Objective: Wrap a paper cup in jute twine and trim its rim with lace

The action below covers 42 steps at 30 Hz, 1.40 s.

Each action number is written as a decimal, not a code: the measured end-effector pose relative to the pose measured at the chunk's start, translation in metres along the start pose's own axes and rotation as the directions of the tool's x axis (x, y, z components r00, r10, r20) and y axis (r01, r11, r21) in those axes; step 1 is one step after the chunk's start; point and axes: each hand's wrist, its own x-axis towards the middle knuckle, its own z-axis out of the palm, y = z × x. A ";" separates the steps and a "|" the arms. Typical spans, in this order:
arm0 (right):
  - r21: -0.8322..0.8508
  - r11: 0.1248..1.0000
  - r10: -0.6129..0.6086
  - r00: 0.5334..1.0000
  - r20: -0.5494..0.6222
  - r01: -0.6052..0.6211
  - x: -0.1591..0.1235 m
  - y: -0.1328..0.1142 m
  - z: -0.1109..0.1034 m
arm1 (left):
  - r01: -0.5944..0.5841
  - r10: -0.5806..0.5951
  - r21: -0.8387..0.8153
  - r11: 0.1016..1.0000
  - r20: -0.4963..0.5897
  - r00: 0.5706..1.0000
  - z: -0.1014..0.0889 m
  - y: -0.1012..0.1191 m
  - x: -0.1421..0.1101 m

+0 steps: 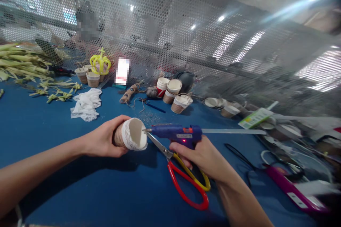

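Observation:
My left hand [106, 136] is wrapped round a paper cup [137, 143] covered in twine, with white lace at its rim. The cup lies tilted, its mouth turned towards the right. In my right hand [198, 156] is a blue glue gun [170, 132], closed in my fingers by the handle. A small red light glows on its side and a long clear glue stick [231, 131] sticks out of its back. Its nozzle points left, at the cup's rim; whether it touches cannot be made out. Beneath the glue gun lie scissors [172, 172] with one red and one yellow handle loop.
Several twine-wrapped cups [181, 103] stand at the back, near a twine bundle [130, 93] and blue pen [156, 106]. White lace [86, 104], a yellow crown-shaped piece [100, 64] and plant stalks [23, 60] are left. A purple device [293, 188] lies right. A perforated metal screen [170, 35] borders the table.

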 end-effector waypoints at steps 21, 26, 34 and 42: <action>0.064 0.998 0.008 1.000 0.013 -0.008 0.002 0.002 0.000 | -0.008 0.008 0.008 1.000 -0.034 0.999 0.002 -0.002 0.000; 0.094 0.996 -0.010 0.997 0.071 0.003 0.002 0.004 0.002 | -0.004 0.004 0.001 1.000 -0.095 0.996 0.003 -0.003 0.001; 0.476 0.878 -0.025 0.999 -0.040 0.041 0.006 0.014 0.007 | -0.009 0.004 -0.037 0.999 -0.127 0.992 0.005 -0.002 -0.001; 0.759 0.650 0.009 0.999 0.041 -0.037 0.014 0.008 0.025 | -0.037 0.010 -0.256 0.966 -0.105 0.994 0.009 -0.009 -0.002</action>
